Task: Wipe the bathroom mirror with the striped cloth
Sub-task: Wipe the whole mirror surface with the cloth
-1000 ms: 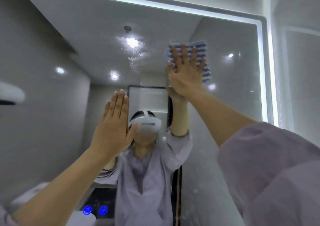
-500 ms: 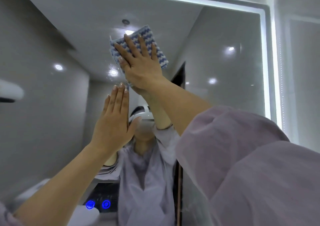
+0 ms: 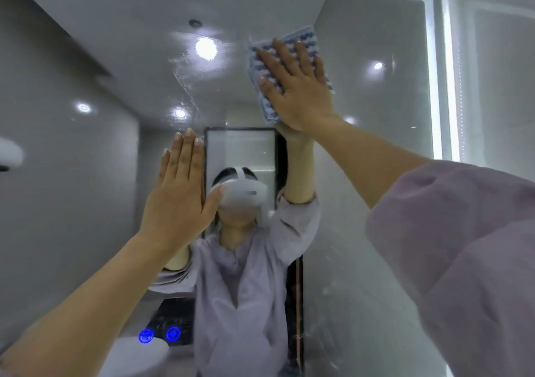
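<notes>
cloth: the striped cloth [image 3: 308, 39] is folded into a small pad and sits flat against the mirror [image 3: 376, 29], in the upper right part of the glass and a bit in from the lit edge strip [image 3: 434, 72]

how it handles: I'd guess soft, light and floppy. It won't keep its shape on its own, so it needs a hand behind it or it'll bunch up or slide down the glass.

where to hold: palm flat over the middle with fingers fanned toward the corners seems the way to go, and that's pretty much what's happening here

right hand: the right hand [image 3: 298, 93] is spread wide with straight fingers, pressing the cloth onto the glass. It isn't curled round or pinching it, so only pressure keeps it there.

left hand: the left hand [image 3: 179, 200] holds nothing. Its fingers are straight and together, and it looks to be resting flat on the mirror lower down and to the left, probably bracing.

glass: hard and slick, and I'd keep the pressure even since it's breakable. There are faint smeary streaks [image 3: 188, 69] left of the cloth, so that patch probably needs a pass.

other stuff: a loose lilac sleeve [image 3: 463, 246] on the right arm, and two glowing blue buttons [image 3: 160, 334] low on the mirror
</notes>
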Available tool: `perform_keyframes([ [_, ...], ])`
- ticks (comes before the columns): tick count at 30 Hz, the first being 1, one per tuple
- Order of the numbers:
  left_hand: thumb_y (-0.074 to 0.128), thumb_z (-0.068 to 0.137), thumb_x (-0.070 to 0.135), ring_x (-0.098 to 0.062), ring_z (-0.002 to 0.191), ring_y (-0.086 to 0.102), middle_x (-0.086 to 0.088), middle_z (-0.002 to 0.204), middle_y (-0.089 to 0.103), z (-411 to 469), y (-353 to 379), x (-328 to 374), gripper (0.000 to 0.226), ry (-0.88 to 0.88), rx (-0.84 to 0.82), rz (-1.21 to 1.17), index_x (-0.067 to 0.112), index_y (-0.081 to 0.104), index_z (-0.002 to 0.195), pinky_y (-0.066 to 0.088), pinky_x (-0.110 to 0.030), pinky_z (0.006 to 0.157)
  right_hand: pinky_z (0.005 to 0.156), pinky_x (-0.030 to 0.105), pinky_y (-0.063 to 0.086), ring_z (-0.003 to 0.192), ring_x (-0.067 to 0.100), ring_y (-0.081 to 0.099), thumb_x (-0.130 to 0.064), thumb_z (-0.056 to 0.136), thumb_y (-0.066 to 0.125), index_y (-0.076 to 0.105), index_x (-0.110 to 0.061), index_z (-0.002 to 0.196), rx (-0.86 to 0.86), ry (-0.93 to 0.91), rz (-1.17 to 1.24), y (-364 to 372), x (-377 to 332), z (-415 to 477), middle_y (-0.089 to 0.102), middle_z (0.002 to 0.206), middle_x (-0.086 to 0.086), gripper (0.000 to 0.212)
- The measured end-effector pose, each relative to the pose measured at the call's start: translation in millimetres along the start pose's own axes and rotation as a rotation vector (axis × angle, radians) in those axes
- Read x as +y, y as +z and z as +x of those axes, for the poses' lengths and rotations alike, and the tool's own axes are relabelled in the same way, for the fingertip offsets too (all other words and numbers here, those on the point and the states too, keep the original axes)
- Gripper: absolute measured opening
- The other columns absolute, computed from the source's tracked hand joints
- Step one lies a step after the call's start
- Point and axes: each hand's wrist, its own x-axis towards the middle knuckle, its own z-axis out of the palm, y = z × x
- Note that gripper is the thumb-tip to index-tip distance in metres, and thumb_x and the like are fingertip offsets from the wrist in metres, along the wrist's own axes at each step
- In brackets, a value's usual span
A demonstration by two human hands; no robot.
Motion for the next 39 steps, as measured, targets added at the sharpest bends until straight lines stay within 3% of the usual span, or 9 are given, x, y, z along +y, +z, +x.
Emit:
perform_keyframes([
  [5,0.012,0.092,0.058,-0.025,0.148,-0.012,-0.016,0.159,-0.01,0,1,0,0.083,-0.001,-0.01,0.006,0.0,-0.004,0.149,-0.005,-0.038,0.121,0.118,0.043,-0.004,0.149,0.021,-0.001,-0.055,0.096,0.017,0.01,-0.044,0.15,0.023,0.209,0.044,-3,74,-20,0.005,0.161,-0.01,0.056],
  [12,0.016,0.092,0.055,-0.025,0.148,-0.011,-0.017,0.159,-0.007,0,0,0,0.082,0.008,0.009,-0.007,-0.002,-0.001,0.149,-0.005,-0.037,0.121,0.119,0.044,-0.003,0.148,0.024,-0.006,-0.051,0.101,0.017,0.005,-0.037,0.152,-0.016,0.479,0.057,-11,161,-72,-0.002,0.162,-0.007,0.055],
  [17,0.015,0.092,0.055,-0.027,0.147,-0.011,-0.017,0.159,-0.008,0,-1,1,0.083,0.004,0.002,-0.013,-0.003,-0.002,0.149,-0.003,-0.04,0.121,0.118,0.041,-0.008,0.148,0.022,-0.011,-0.05,0.102,0.016,0.0,-0.038,0.152,-0.057,0.542,0.08,-14,167,-80,-0.007,0.161,-0.008,0.054],
  [24,0.012,0.09,0.057,-0.026,0.147,-0.014,-0.016,0.159,-0.012,1,-1,1,0.084,-0.011,-0.032,-0.012,-0.001,-0.006,0.149,-0.005,-0.039,0.121,0.118,0.048,-0.008,0.148,0.025,-0.011,-0.048,0.101,0.014,-0.002,-0.034,0.152,-0.042,0.624,0.096,-8,148,-76,-0.008,0.162,-0.005,0.055],
  [33,0.022,0.095,0.052,-0.026,0.147,-0.016,-0.016,0.158,-0.015,1,-5,3,0.081,-0.01,-0.049,-0.036,-0.001,-0.009,0.148,-0.006,-0.039,0.121,0.116,0.05,-0.008,0.148,0.028,-0.008,-0.046,0.101,0.014,-0.003,-0.035,0.152,0.033,0.41,0.038,19,40,-99,-0.004,0.162,0.0,0.055],
  [39,0.013,0.091,0.057,-0.026,0.147,-0.016,-0.016,0.158,-0.015,1,-5,2,0.084,-0.01,-0.06,-0.026,0.0,-0.009,0.148,-0.007,-0.038,0.12,0.115,0.048,-0.016,0.148,0.027,-0.009,-0.044,0.101,0.017,0.004,-0.031,0.153,0.015,0.203,0.052,27,-46,-125,-0.003,0.162,0.0,0.055],
])
